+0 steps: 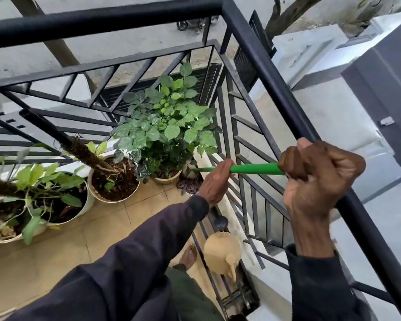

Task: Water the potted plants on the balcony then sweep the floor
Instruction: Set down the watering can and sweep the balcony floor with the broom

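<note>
Both my hands grip a green broom handle [255, 169]. My right hand [320, 177] is curled round its upper end, close to the camera. My left hand [215, 181] holds it lower down. The dark broom head [189, 185] rests on the tan tiled floor [56, 256] in the balcony corner, beside the bushy green plant [164, 126] in its beige pot [166, 180]. Two white pots [112, 181] [56, 205] with leafy plants stand to the left. A beige watering can [222, 253] sits on the floor by the railing.
A black metal railing [276, 89] bounds the balcony on the far and right sides. A bare foot [189, 256] stands next to the watering can. A third pot [0, 230] sits at the left edge. Street and buildings lie below.
</note>
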